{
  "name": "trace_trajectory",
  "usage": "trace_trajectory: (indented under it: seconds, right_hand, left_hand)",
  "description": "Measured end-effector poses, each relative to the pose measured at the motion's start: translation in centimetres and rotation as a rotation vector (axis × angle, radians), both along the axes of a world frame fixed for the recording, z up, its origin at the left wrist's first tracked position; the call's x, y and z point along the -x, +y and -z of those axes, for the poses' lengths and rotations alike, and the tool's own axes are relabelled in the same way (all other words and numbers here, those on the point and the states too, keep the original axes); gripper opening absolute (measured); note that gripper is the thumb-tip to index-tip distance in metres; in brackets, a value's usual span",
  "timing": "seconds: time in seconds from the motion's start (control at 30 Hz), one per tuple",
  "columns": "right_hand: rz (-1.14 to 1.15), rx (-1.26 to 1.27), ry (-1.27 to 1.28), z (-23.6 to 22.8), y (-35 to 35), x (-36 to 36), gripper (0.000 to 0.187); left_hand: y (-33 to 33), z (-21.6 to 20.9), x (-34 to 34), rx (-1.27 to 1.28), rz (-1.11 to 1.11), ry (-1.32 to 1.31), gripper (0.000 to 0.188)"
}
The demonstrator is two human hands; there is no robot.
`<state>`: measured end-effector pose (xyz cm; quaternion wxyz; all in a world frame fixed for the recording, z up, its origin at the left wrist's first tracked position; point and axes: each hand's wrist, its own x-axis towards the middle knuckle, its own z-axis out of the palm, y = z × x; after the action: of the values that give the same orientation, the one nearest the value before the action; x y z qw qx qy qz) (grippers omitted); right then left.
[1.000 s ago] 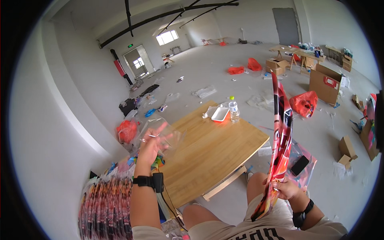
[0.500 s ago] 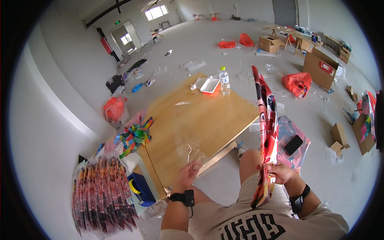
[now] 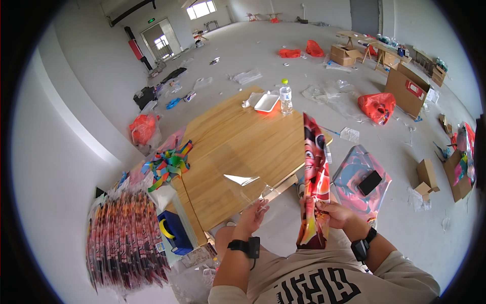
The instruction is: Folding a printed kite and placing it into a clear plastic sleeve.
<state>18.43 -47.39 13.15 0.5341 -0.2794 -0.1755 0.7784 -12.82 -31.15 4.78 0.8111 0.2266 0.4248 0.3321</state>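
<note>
A: ok what's actually on that light-brown wood-grain table (image 3: 243, 137)?

B: stuff's at the far end: a white rectangular tray with a red-orange outside (image 3: 267, 103), a crumpled whitish plastic wrap (image 3: 251, 100) just left of it, and a clear plastic bottle with a yellow-green cap (image 3: 286, 98) standing upright just right.

A: and the tangle of rainbow-striped ribbons (image 3: 173, 164)?

B: left edge, honestly can't tell if the table's holding it.

A: floor?

B: messy lol. Smooth grey floor (image 3: 276, 76), crumpled red plastic bag (image 3: 377, 107) just beside a tall open brown cardboard box (image 3: 405, 91), flattened clear plastic sheet (image 3: 247, 76) beyond the table.
</note>
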Motion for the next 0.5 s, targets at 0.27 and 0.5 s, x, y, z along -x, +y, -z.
trace_trajectory:
  seconds: [0.27, 0.5]
  right_hand:
    - [-0.183, 0.14, -0.062, 4.6, 3.3, 3.5, 0.026]
    - [-0.124, 0.123, -0.071, 7.5, 3.7, 5.0, 0.023]
  left_hand:
    - [1.5, 1.8, 1.8, -0.106, 0.052, 0.015, 0.032]
    - [-0.2, -2.2, 1.2, 0.04, 0.106, 0.079, 0.034]
